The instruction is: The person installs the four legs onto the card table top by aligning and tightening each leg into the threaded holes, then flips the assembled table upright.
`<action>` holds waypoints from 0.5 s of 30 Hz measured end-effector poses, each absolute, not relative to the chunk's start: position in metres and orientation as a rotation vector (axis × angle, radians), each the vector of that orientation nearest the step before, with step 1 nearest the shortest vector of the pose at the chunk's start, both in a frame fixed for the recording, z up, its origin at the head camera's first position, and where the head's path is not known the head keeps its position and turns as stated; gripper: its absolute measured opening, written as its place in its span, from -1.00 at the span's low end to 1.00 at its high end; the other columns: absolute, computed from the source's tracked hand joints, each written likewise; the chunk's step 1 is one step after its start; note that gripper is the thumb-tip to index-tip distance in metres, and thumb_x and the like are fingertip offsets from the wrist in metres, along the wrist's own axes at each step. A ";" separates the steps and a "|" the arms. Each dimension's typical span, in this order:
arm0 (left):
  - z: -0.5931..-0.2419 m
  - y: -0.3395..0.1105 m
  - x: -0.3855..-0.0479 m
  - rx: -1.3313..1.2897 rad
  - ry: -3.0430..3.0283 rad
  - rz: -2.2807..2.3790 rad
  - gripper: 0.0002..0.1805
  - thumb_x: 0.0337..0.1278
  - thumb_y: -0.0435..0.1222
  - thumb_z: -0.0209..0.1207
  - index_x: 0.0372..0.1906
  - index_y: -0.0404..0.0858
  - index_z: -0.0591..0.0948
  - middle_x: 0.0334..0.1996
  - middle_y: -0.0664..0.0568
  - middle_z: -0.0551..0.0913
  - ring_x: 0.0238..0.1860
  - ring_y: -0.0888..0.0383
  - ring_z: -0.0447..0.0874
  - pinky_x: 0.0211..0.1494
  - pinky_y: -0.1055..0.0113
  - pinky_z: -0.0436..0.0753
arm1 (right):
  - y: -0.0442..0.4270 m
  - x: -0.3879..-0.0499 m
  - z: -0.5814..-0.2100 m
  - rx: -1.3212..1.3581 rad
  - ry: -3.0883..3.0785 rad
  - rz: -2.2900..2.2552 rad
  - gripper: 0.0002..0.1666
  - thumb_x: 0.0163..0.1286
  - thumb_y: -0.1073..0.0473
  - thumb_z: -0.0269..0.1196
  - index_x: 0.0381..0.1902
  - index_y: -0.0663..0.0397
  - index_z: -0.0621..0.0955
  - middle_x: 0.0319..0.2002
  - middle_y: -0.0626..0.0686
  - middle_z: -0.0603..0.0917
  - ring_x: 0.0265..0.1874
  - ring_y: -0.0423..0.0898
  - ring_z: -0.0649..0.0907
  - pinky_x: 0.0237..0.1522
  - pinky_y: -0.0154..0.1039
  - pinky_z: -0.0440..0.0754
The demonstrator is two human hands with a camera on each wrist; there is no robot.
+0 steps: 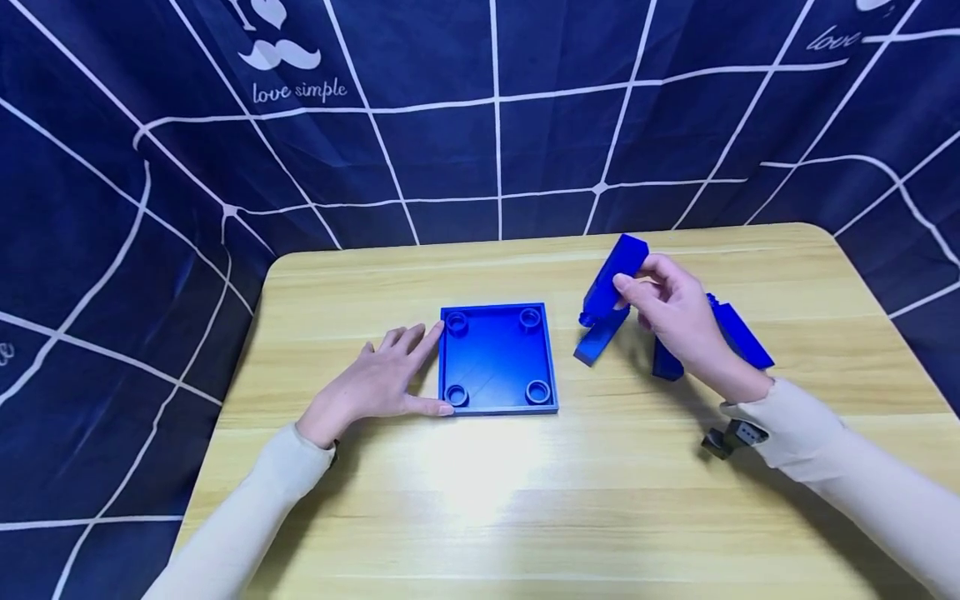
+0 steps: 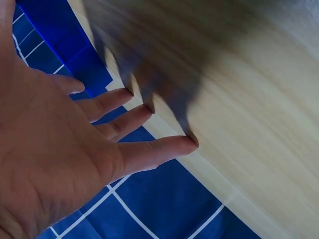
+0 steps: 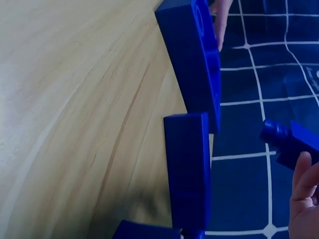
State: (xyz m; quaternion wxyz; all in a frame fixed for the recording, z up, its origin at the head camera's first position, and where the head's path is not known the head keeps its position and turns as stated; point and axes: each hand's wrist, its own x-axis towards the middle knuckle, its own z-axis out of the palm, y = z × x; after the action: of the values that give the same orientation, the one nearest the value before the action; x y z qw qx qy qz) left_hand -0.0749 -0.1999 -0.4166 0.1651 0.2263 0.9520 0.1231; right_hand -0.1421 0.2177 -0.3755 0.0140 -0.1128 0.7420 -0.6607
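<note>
A square blue panel with a raised rim and a round socket in each corner lies on the table. My left hand is at its left side, fingers spread, thumb and index fingertip touching the rim. In the left wrist view the panel shows beyond the left hand. My right hand pinches a blue block-shaped leg between thumb and fingers, its threaded peg pointing down and left. In the right wrist view that leg is raised off the table, partly cut off by the frame.
Another blue leg lies on the table below the held one. Two more, a leg and a partly hidden leg, lie by the right wrist. A dark blue curtain with white lines surrounds the wooden table.
</note>
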 end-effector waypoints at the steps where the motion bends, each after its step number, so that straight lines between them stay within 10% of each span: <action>1: -0.416 -0.200 -0.075 0.641 2.709 0.349 0.41 0.15 0.57 0.23 0.84 -0.05 -0.14 0.72 -0.29 0.09 0.64 -0.44 0.11 0.31 -0.70 0.27 | 0.215 -0.142 -0.376 -0.367 2.325 -2.034 -0.86 0.64 0.19 0.35 0.06 0.05 0.67 -0.34 0.01 0.81 -0.49 -0.20 0.65 -0.51 -0.37 0.51; 15: -0.418 -0.201 -0.074 0.630 2.707 0.329 0.41 0.14 0.58 0.23 0.84 -0.03 -0.16 0.73 -0.28 0.07 0.65 -0.43 0.09 0.32 -0.69 0.28 | 0.153 -0.155 -0.380 -0.499 2.273 -1.931 -0.74 0.67 0.24 0.29 0.16 0.29 0.58 -0.09 0.09 0.72 -0.37 -0.19 0.76 -0.32 -0.26 0.65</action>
State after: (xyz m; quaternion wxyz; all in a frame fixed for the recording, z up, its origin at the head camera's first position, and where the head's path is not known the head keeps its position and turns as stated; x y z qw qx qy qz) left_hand -0.0739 -0.2014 -0.4177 0.1708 0.2219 0.9530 0.1158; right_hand -0.1551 0.1535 -0.3804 0.0586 -0.1647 0.7503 -0.6375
